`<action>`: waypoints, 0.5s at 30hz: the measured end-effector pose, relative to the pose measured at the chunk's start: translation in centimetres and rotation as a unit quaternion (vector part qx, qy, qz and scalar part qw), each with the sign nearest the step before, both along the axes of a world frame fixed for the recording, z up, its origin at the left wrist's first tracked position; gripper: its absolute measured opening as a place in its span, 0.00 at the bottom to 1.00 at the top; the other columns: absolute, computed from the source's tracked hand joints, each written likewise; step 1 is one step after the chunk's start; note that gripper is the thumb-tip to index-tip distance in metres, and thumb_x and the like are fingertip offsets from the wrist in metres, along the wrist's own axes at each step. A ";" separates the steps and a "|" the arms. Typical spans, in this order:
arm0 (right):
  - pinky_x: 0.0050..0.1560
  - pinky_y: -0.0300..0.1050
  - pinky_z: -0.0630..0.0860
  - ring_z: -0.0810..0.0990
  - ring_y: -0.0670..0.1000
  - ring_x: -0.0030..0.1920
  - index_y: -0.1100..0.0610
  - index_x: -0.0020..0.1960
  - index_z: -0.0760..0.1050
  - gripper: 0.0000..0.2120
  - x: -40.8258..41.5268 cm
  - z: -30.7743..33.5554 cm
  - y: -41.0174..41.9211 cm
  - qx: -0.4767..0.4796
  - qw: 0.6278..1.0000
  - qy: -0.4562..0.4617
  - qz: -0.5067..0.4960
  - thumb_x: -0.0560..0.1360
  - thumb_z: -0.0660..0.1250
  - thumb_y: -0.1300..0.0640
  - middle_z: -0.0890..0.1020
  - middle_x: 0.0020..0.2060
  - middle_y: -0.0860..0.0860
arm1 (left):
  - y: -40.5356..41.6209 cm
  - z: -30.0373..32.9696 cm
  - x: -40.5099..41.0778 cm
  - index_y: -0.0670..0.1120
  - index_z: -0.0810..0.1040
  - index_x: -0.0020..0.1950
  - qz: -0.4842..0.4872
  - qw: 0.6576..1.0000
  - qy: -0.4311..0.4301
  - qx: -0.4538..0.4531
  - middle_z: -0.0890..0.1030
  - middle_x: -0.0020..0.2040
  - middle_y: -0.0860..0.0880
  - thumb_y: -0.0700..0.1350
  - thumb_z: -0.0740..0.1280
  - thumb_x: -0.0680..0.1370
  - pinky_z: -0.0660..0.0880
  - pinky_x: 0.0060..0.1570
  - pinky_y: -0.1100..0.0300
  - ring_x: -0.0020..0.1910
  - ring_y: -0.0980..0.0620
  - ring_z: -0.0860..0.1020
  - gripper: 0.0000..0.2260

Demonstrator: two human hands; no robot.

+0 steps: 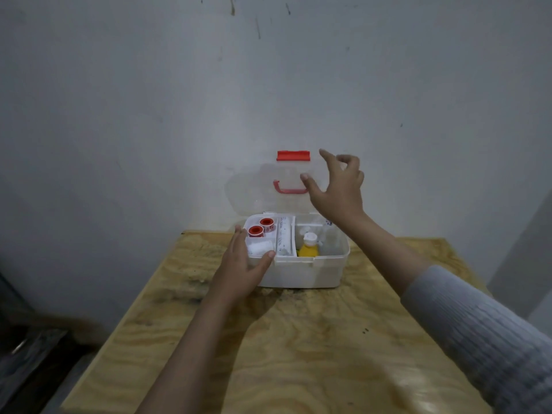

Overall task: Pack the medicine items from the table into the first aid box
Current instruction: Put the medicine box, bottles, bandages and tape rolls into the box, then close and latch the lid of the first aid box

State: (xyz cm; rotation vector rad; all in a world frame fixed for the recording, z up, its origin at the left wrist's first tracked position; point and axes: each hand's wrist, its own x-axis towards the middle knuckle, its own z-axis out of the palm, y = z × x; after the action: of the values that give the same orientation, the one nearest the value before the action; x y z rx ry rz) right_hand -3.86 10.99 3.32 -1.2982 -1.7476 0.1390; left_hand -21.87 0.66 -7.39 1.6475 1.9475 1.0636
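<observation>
Two hands: left hand (242, 264) clasps the light, rigid first aid box (313, 273) by its corner; right hand (337, 189) splayed, empty, near flimsy lid (254, 186).

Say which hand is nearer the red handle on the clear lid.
Right. The right hand hovers beside the red handle; the left hand holds the white box at its front left corner.
</observation>
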 end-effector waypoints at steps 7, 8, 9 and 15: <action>0.57 0.42 0.64 0.63 0.55 0.61 0.50 0.62 0.74 0.19 -0.1 -3.8 -5.0 0.030 0.992 0.123 0.026 0.74 0.66 0.45 0.63 0.59 0.57 | -0.5 0.1 0.1 0.61 0.29 0.73 0.003 0.997 -0.069 0.021 0.46 0.79 0.55 0.68 0.65 0.69 0.60 0.70 0.47 0.77 0.49 0.53 0.50; 0.58 0.42 0.63 0.63 0.55 0.61 0.51 0.61 0.74 0.18 0.1 -4.6 -5.4 0.034 0.992 0.118 0.025 0.74 0.67 0.46 0.63 0.60 0.57 | -0.6 0.2 0.1 0.63 0.28 0.72 0.018 0.996 -0.077 0.037 0.45 0.79 0.55 0.67 0.66 0.68 0.60 0.70 0.46 0.77 0.49 0.52 0.51; 0.60 0.42 0.62 0.62 0.56 0.62 0.52 0.61 0.75 0.18 0.3 -5.5 -5.8 0.038 0.993 0.109 0.022 0.74 0.67 0.47 0.63 0.60 0.58 | -0.8 0.3 0.2 0.63 0.28 0.72 0.035 0.995 -0.072 0.056 0.43 0.79 0.55 0.66 0.68 0.67 0.61 0.69 0.46 0.77 0.49 0.51 0.52; 0.61 0.50 0.67 0.62 0.58 0.64 0.51 0.64 0.72 0.22 1.3 -9.4 -7.5 0.020 0.999 0.023 0.022 0.74 0.63 0.42 0.64 0.64 0.60 | -1.1 0.9 0.5 0.63 0.45 0.76 0.007 0.979 0.068 0.194 0.43 0.79 0.55 0.69 0.64 0.69 0.57 0.68 0.50 0.77 0.51 0.49 0.42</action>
State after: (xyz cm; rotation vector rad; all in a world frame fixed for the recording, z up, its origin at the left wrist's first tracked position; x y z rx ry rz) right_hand -2.60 3.53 -6.10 -1.2187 -1.7318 0.1575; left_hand -21.37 -0.39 -6.53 1.9541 1.9254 1.4447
